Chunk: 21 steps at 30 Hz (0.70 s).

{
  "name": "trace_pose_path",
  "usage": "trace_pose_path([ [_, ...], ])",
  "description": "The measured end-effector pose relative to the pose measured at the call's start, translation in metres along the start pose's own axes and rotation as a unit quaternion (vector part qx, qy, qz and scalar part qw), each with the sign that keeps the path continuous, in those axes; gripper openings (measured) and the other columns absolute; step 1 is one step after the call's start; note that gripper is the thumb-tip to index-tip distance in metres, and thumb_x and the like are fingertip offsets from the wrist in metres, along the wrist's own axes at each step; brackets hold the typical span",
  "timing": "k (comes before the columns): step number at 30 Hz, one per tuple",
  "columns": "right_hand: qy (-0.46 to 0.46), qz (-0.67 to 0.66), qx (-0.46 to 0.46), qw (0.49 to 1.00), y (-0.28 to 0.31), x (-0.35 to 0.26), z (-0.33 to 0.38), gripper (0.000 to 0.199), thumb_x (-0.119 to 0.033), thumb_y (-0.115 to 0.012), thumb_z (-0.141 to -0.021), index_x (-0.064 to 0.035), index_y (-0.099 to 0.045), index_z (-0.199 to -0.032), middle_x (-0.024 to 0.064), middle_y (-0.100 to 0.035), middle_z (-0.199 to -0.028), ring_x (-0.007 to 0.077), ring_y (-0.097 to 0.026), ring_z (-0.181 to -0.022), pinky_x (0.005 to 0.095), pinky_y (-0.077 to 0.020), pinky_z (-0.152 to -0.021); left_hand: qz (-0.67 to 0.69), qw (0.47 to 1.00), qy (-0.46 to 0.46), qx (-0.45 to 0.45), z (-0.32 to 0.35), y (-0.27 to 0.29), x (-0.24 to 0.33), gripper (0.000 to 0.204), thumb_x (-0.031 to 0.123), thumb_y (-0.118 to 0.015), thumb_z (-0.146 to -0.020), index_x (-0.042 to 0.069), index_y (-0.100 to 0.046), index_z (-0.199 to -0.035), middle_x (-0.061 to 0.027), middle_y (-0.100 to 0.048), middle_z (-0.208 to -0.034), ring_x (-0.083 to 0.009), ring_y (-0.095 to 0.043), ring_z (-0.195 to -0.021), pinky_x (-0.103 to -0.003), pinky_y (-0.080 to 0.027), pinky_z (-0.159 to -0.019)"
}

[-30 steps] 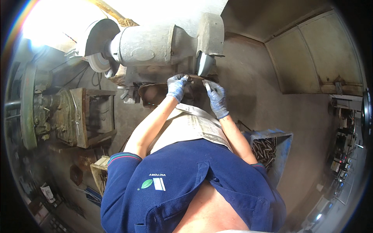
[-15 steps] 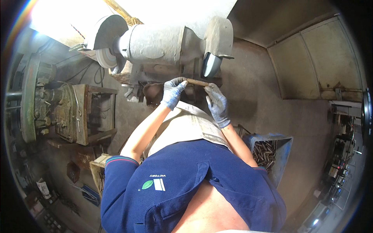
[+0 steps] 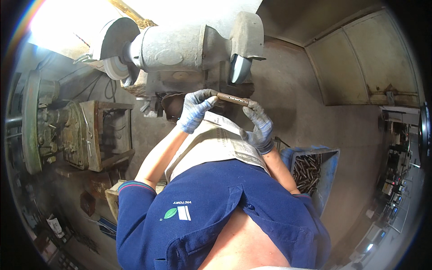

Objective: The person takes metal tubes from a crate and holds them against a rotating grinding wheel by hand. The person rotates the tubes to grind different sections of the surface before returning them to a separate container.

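Observation:
A short brown metal tube (image 3: pixel 232 98) with a row of small holes lies level in front of my chest. My left hand (image 3: pixel 196 110), in a grey-blue work glove, pinches its left end between thumb and fingers. At the other end, the fingertips of my gloved right hand (image 3: pixel 259 127) touch the tube, while that thumb stands well apart. Just beyond the hands is a grey bench grinder (image 3: pixel 173 49). Its pale left wheel (image 3: pixel 116 67) and its right wheel (image 3: pixel 240 69) show below their guards.
A blue bin (image 3: pixel 332 173) of similar brown metal pieces stands at my right. To the left is a greenish machine (image 3: pixel 67 130) on a metal frame. A tan panelled cabinet (image 3: pixel 360 63) stands at the far right. A paper-like apron (image 3: pixel 211 139) covers my lap.
The tube has turned so its row of holes shows, and its right end has dipped slightly. My right hand has opened, with its thumb moved away from the tube. My view has shifted slightly.

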State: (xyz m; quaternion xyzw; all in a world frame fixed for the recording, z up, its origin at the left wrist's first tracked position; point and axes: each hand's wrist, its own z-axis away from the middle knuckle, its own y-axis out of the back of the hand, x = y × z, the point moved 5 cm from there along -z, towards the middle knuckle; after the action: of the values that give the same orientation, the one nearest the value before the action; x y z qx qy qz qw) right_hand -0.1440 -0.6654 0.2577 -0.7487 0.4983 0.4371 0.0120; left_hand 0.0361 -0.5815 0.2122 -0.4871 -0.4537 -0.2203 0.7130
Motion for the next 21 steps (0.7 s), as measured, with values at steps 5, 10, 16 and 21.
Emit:
trace_pose_path([
  [5, 0.021, 0.001, -0.016, 1.000, 0.002, 0.001, -0.001, 0.049, -0.036, -0.069, -0.077, -0.0010, -0.061, -0.111, 0.0175, -0.056, -0.115, 0.0321, -0.056, -0.108, 0.0391, -0.0433, -0.093, -0.016, 0.997, 0.079, 0.011, -0.009, -0.007, -0.001, 0.020, 0.018, -0.063, -0.085, -0.002, -0.062, -0.088, -0.0073, -0.064, -0.076, -0.0112, -0.058, -0.067, -0.023, -0.046, -0.065],
  [10, -0.073, -0.034, -0.011, 0.997, 0.006, 0.018, 0.006, 0.035, -0.020, -0.063, -0.082, -0.0016, -0.060, -0.112, 0.0171, -0.055, -0.117, 0.0320, -0.055, -0.109, 0.0382, -0.0432, -0.094, -0.131, 0.991, 0.004, 0.018, -0.016, -0.008, -0.003, 0.015, 0.011, -0.063, -0.084, -0.002, -0.063, -0.091, -0.0056, -0.065, -0.077, -0.0087, -0.059, -0.071, -0.022, -0.046, -0.066],
  [16, -0.110, -0.008, -0.005, 0.994, 0.001, 0.035, 0.011, 0.027, -0.005, -0.056, -0.084, 0.0007, -0.062, -0.110, 0.0139, -0.056, -0.118, 0.0227, -0.052, -0.113, 0.0316, -0.0406, -0.096, -0.119, 0.992, 0.008, 0.030, -0.023, -0.002, -0.020, 0.013, 0.006, -0.064, -0.083, -0.001, -0.064, -0.093, -0.0033, -0.066, -0.081, -0.0064, -0.057, -0.070, -0.020, -0.047, -0.063],
  [21, -0.155, -0.023, 0.022, 0.987, -0.006, 0.054, 0.016, 0.027, -0.003, -0.058, -0.082, -0.0044, -0.064, -0.108, 0.0109, -0.060, -0.115, 0.0241, -0.051, -0.115, 0.0323, -0.0384, -0.098, -0.098, 0.992, 0.053, 0.061, -0.033, 0.005, -0.035, 0.012, 0.005, -0.062, -0.084, -0.002, -0.063, -0.093, -0.0059, -0.065, -0.081, -0.0094, -0.061, -0.072, -0.023, -0.050, -0.063],
])
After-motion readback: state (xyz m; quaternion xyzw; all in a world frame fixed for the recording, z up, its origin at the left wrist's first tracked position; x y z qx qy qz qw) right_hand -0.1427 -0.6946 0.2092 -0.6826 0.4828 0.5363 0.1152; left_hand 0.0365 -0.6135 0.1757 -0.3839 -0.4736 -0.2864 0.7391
